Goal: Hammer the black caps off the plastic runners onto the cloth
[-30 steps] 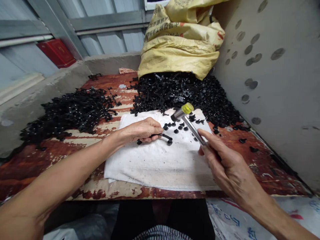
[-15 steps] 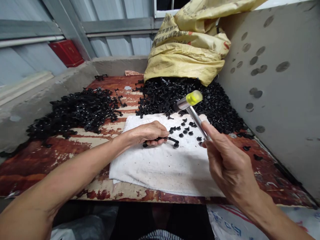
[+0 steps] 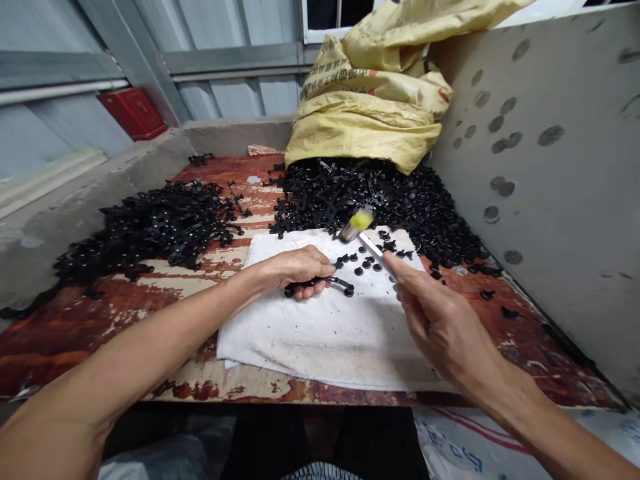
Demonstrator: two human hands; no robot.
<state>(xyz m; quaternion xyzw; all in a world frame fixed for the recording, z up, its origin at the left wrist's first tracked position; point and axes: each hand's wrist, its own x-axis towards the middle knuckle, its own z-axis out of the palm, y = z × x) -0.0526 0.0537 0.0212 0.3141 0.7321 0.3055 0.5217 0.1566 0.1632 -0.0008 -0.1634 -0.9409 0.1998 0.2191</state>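
Clock taken from the middle of the towel: 12 at the sack, 6 at the person's lap.

Change noted: the small hammer (image 3: 356, 223) with a yellow-faced head has dropped from its raised position and now sits low at about 12, over the far edge of the white towel (image 3: 320, 347). The head is blurred, so it is in motion. Contact with the towel cannot be told. Its steel handle (image 3: 374, 249) slants back to the right hand (image 3: 440, 320), whose fingers are closed round it, at 2 to 3.

Left hand (image 3: 295, 270), at 10, is clamped on a black plastic runner (image 3: 340, 285), and one end of the runner sticks out past the fingertips towards the middle of the towel. Round-headed black pieces (image 3: 358, 271) lie loose on the towel at 12 to 1, between the two hands and just beside the hammer head.

Edges: the towel's far edge meets the foot of a black parts heap (image 3: 380, 200), which spills from a yellow woven sack (image 3: 365, 113). A second heap (image 3: 160, 223) lies at 10, on the rust-red painted worktop (image 3: 100, 333). Towards 6 the towel runs on below the hands, nearly to the worktop's front edge. A grey pitted wall (image 3: 550, 200) closes off 3.
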